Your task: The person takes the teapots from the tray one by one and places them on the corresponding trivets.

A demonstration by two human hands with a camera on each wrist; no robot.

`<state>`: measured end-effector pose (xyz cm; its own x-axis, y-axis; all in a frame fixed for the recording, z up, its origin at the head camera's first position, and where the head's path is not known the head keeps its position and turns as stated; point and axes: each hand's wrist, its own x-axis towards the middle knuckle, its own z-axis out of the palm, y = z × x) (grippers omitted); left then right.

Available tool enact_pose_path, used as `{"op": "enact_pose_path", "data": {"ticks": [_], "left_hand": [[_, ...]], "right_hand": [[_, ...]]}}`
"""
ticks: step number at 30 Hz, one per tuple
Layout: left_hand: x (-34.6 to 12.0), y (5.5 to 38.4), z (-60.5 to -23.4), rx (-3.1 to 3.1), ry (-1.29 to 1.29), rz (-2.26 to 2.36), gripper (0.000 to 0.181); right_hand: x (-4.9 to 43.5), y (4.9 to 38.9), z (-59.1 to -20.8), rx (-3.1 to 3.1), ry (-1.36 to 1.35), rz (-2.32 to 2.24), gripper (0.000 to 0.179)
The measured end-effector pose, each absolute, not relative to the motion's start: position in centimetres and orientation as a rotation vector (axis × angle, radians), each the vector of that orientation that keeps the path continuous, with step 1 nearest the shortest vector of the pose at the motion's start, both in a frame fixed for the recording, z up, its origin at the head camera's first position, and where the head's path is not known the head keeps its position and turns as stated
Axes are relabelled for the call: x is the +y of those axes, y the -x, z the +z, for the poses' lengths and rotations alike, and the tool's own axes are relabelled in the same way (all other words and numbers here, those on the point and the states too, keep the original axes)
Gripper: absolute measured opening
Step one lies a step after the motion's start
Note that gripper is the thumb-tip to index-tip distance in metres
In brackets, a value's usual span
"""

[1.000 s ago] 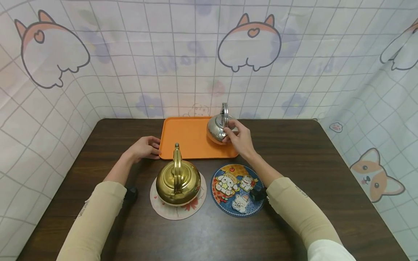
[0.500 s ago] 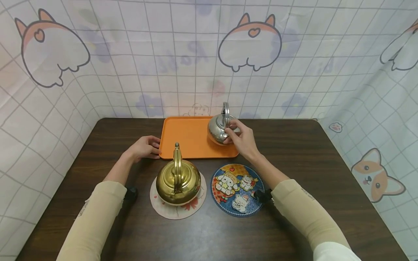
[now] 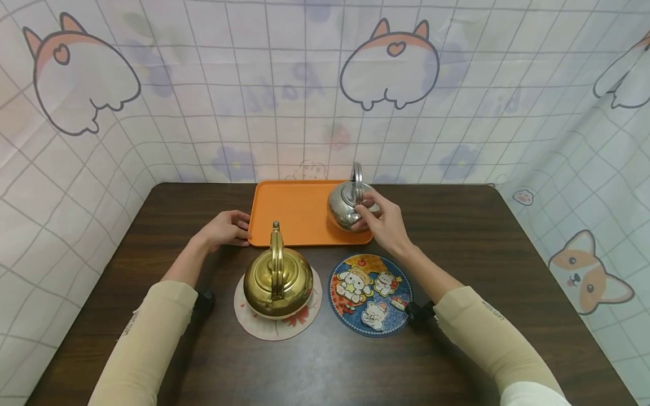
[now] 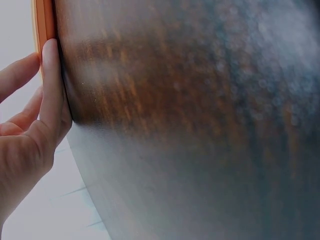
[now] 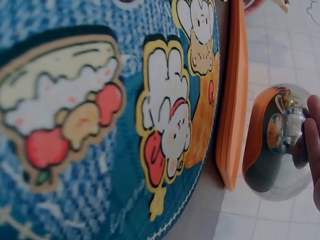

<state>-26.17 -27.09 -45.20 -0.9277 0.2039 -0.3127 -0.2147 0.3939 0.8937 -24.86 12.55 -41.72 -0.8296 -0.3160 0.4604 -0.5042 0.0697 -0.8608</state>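
Observation:
My right hand grips the arched handle of a shiny silver kettle, thumb on the near side. The kettle is over the right end of the orange tray, and its belly mirrors the tray's colour. In the right wrist view the silver kettle shows close above the tray's edge. At the tray's left edge, the fingertips of my left hand touch the rim. A larger gold kettle stands on a pale round mat in front of the tray, its handle upright.
A blue round mat with cartoon animals lies under my right forearm, right of the gold kettle. The dark wooden table reaches back to a white grid-patterned curtain, which also hangs along both sides.
The silver kettle has shifted a little right and towards me in my right hand, and the right forearm has swung outward. My left hand, the tray and the gold kettle stay put.

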Motion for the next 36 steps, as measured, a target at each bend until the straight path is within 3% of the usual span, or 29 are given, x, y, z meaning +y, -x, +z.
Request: {"op": "enact_pose_path", "data": {"ticks": [27, 36], "left_hand": [[-27.1, 26.4, -45.4, 2.291, 0.026, 1.541, 0.054], [-27.1, 26.6, -45.6, 2.284, 0.021, 1.542, 0.054]], "right_hand": [[13.9, 21.2, -41.3, -2.139, -0.900, 1.798, 0.017], [15.1, 21.2, -43.8, -2.101, -0.937, 1.782, 0.019]]}}
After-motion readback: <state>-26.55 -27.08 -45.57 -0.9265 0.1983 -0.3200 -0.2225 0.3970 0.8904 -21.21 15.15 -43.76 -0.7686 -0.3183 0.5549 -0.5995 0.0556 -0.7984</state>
